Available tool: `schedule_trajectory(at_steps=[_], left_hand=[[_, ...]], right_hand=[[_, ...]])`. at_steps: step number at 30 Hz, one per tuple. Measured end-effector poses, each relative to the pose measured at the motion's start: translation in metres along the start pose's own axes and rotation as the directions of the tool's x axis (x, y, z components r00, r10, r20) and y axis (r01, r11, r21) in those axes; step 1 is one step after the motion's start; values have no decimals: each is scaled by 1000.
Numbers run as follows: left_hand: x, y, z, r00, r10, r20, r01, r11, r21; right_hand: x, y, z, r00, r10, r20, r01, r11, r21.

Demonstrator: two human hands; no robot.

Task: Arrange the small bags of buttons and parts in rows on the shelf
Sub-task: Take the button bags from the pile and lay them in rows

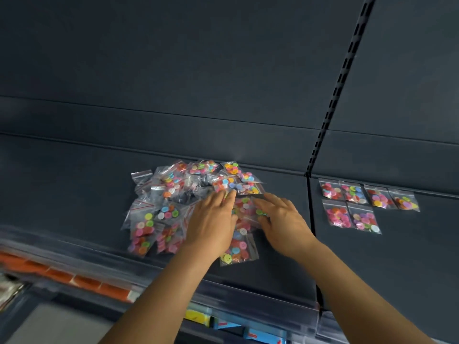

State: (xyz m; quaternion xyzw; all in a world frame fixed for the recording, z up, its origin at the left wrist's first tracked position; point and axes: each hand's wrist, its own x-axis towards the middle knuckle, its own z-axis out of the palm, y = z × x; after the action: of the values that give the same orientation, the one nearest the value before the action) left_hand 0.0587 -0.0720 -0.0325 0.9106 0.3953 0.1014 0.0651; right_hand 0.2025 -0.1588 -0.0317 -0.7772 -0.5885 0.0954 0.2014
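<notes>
Dark shelf seen from above, split by a slotted upright into a left bay and a right bay. Left bay: loose heap of small clear bags of coloured buttons, overlapping and lying at mixed angles, several with red zip strips; one bag at the near edge of the heap, apart from the rest on its near side. Left hand laid palm-down on the heap, fingers straight and together, tips touching a bag at the far middle of the pile; released, grasping nothing. Right hand just beside the left, palm-down at the heap's right edge, fingers slightly bent over the bags beneath; whether a bag is pinched under the fingertips cannot be told. Right bay: sorted bags flat in two rows, four in the far row, two in the near row, edges close or touching, well apart from the heap. Below the shelf front, blurred: clear price rail, orange packets, blue and yellow packets.
</notes>
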Motion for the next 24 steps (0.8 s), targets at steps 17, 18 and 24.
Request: schedule_trajectory(at_steps=[17,18,24], left_hand=[[32,-21,7,998,21,67,-21,1000,9],[34,-21,7,998,10,66,-10,1000,-5],[35,-25,4,998,37,-45,-40,998,-56]], right_hand=[[23,-10,13,962,273,-7,-271,959,80],[24,-10,14,959,283,-12,-281,956,78],[22,-12,15,955,263,-139,-253,963,88]])
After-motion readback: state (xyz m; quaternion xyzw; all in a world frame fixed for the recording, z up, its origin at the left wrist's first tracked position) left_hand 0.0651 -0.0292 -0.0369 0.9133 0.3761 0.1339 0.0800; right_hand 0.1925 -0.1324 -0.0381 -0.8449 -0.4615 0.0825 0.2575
